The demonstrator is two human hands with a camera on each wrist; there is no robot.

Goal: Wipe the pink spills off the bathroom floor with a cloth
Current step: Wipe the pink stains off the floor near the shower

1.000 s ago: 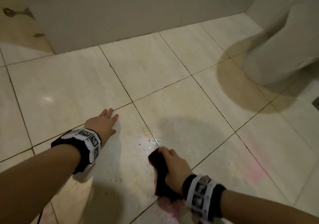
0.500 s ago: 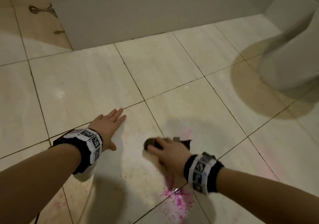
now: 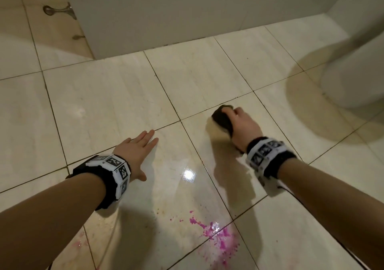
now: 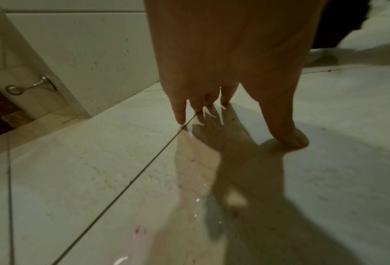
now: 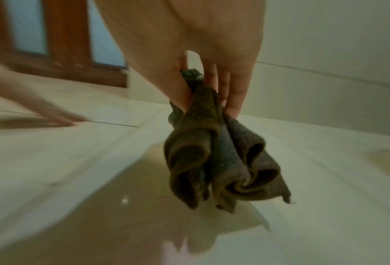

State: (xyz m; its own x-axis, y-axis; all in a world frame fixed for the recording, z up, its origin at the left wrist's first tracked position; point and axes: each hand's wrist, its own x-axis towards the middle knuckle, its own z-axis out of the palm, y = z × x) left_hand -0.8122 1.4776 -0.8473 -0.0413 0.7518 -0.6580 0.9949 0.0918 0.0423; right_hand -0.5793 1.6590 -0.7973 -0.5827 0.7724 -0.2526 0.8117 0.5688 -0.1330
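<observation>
the right hand [image 3: 245, 127] has its fingers curled round a bunched dark cloth [image 3: 223, 119], pressing it to the cream tiled floor [image 3: 104, 107] just beyond a grout line, with the cloth's folds spilling out under the palm in the right wrist view. the left hand [image 3: 135, 152] lies spread flat, fingertips [image 4: 180, 117] touching the tile. a bright pink spill [image 3: 218, 236] sits near the bottom edge, well apart from the cloth, and a fainter pink smear [image 3: 78, 243] lies by the left forearm.
</observation>
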